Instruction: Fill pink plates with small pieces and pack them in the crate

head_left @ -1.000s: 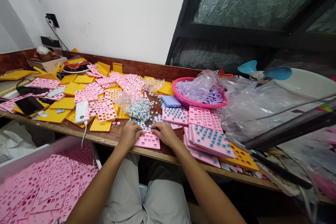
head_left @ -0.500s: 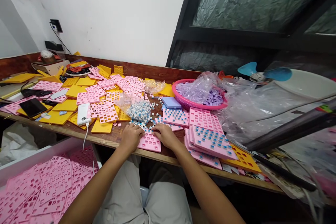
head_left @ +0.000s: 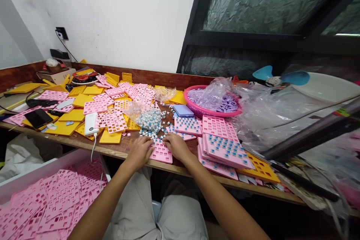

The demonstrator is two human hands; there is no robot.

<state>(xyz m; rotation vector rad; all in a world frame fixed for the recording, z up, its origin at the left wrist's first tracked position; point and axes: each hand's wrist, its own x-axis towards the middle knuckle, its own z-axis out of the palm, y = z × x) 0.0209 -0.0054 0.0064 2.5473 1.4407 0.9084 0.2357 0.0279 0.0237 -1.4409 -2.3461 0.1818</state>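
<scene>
At bench edge: pink plate (head_left: pixel 161 152) lies flat between both hands. Left hand (head_left: pixel 140 150) fingers curled on plate's left edge; right hand (head_left: pixel 176 145) palm down, fingertips pressing top right. Cannot tell whether either pinches a switch. Switch pile (head_left: pixel 148 120) just behind. Risks: plate near edge (head_left: pixel 118 152), hard press could tip it off; elbow sweep could scatter loose switches.

No legible text or labels anywhere.

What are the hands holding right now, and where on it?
Both hands rest on the pink plate at the table edge: left hand on its left side, right hand on its right. Whether either grips it cannot be told.
</scene>
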